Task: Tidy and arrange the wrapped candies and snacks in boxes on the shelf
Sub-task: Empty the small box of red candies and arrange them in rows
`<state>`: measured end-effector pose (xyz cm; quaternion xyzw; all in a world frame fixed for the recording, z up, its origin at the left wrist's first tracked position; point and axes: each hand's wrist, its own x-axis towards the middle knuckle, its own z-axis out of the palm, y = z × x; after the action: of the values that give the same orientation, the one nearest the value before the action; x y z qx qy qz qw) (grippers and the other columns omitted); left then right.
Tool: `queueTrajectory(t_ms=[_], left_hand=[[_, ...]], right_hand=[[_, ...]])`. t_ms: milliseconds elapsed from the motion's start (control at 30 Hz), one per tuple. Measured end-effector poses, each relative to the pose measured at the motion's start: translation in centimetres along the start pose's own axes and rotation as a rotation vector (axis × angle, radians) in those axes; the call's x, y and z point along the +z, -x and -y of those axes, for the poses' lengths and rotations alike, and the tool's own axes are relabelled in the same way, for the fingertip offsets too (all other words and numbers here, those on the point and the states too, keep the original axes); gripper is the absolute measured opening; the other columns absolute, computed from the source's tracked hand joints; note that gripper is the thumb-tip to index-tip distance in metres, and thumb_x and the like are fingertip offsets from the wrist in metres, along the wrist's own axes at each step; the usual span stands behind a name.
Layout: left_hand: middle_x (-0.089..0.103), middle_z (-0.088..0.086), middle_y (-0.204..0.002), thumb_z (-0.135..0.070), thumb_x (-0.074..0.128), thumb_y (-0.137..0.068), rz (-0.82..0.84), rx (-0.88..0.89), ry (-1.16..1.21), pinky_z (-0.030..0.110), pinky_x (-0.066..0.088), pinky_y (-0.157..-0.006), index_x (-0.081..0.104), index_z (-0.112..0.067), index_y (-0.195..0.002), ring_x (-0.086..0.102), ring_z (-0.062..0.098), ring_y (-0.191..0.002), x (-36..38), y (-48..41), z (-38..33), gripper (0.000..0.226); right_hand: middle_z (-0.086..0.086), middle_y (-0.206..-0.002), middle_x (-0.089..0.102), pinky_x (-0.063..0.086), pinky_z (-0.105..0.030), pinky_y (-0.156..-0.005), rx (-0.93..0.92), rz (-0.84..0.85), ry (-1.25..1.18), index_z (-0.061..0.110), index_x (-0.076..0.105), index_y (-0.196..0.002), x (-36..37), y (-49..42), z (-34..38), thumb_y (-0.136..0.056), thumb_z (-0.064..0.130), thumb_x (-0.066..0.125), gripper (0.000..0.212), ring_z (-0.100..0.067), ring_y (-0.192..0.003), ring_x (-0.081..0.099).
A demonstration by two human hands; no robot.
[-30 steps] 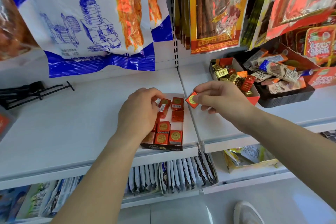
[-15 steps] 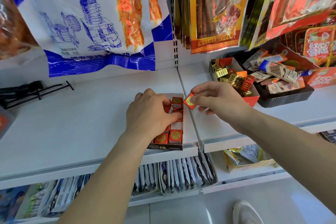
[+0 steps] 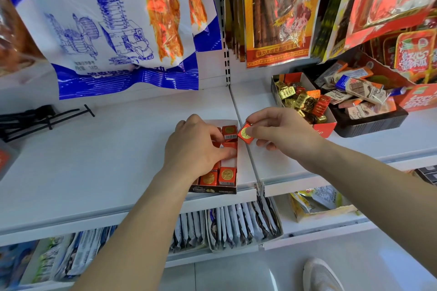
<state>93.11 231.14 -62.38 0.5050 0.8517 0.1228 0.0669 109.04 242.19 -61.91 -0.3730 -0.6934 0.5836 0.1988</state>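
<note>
While the right hand (image 3: pixel 283 133) pinches one red candy (image 3: pixel 246 135) just beside the small box (image 3: pixel 214 189), the left hand (image 3: pixel 196 149) curls down into that box and grips a second candy (image 3: pixel 229 145). The box sits at the front of the white shelf (image 3: pixel 106 149). Gold candies (image 3: pixel 298 99) fill another box (image 3: pixel 327 130) to the right.

You are facing a white metal shelf (image 3: pixel 94 149) built in two bays that meet at a seam. A slotted white upright (image 3: pixel 227 59) rises from the seam against a white back panel (image 3: pixel 210 71). A lower shelf (image 3: pixel 326 229) runs beneath. Black display hooks (image 3: pixel 35 118) lie loose on the left bay. The floor (image 3: pixel 236 276) is pale glossy tile with one joint line showing. Lighting is bright and even.
</note>
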Motion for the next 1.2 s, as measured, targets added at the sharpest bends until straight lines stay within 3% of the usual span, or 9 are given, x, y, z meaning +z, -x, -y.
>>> queueTrajectory(t_ms=[200,300,500,667,833,1033,1200], left_hand=[[0.065,-0.012,-0.1,-0.046,0.08,-0.075,-0.019,0.031,0.231,0.025,0.047,-0.072,0.059,-0.032,-0.085,0.061,0.011,-0.093,-0.1,0.4,0.3,0.027],[0.068,-0.012,-0.094,-0.043,0.08,-0.076,-0.024,0.005,0.304,0.023,0.047,-0.067,0.061,-0.031,-0.086,0.064,0.008,-0.085,-0.3,0.5,0.5,0.025],[0.069,-0.014,-0.095,-0.046,0.073,-0.084,-0.012,-0.034,0.372,0.03,0.055,-0.078,0.061,-0.034,-0.103,0.064,0.006,-0.086,-0.9,0.4,0.8,0.025],[0.069,-0.018,-0.086,-0.045,0.074,-0.083,-0.017,-0.019,0.475,0.026,0.051,-0.075,0.07,-0.036,-0.099,0.063,0.0,-0.083,-0.8,0.5,1.1,0.019],[0.073,-0.009,-0.097,-0.035,0.074,-0.086,-0.056,-0.025,0.419,0.023,0.048,-0.073,0.071,-0.029,-0.11,0.063,0.006,-0.084,-0.8,0.2,1.6,0.025],[0.072,-0.01,-0.094,-0.03,0.073,-0.088,-0.162,-0.045,0.395,0.011,0.037,-0.063,0.07,-0.029,-0.106,0.057,-0.002,-0.072,-1.1,0.2,2.5,0.019],[0.066,-0.015,-0.086,-0.027,0.075,-0.086,-0.172,-0.043,0.401,0.011,0.041,-0.061,0.068,-0.032,-0.103,0.056,-0.008,-0.071,-1.5,0.4,3.2,0.02]], right_hand=[[0.0,-0.081,0.076,0.05,-0.029,-0.064,-0.001,0.015,-0.016,0.019,0.07,-0.104,0.1,-0.2,0.0,-0.085,0.019,0.077,0.021,-0.014,-0.07,0.067],[0.001,-0.081,0.076,0.049,-0.029,-0.064,-0.015,0.013,-0.015,0.019,0.071,-0.105,0.4,-0.2,0.1,-0.085,0.019,0.077,0.021,-0.014,-0.07,0.067],[-0.002,-0.088,0.076,0.049,-0.027,-0.063,-0.027,0.038,-0.002,0.019,0.072,-0.106,0.8,-0.2,0.3,-0.084,0.02,0.078,0.023,-0.011,-0.068,0.065],[-0.004,-0.087,0.076,0.048,-0.029,-0.065,-0.039,0.038,-0.004,0.019,0.073,-0.103,0.8,-0.4,0.6,-0.083,0.018,0.078,0.021,-0.011,-0.067,0.064],[-0.003,-0.085,0.076,0.048,-0.028,-0.065,-0.056,0.054,0.01,0.019,0.074,-0.104,0.4,-0.4,0.9,-0.084,0.017,0.077,0.02,-0.011,-0.067,0.063],[0.002,-0.095,0.074,0.048,-0.017,-0.058,-0.131,0.219,0.181,0.018,0.074,-0.106,1.6,-0.1,1.4,-0.084,0.015,0.077,0.023,0.004,-0.064,0.061],[0.017,-0.096,0.066,0.044,-0.006,-0.061,-0.256,0.183,0.505,0.022,0.072,-0.111,2.7,-0.5,1.9,-0.084,0.022,0.078,0.028,0.019,-0.067,0.056]])
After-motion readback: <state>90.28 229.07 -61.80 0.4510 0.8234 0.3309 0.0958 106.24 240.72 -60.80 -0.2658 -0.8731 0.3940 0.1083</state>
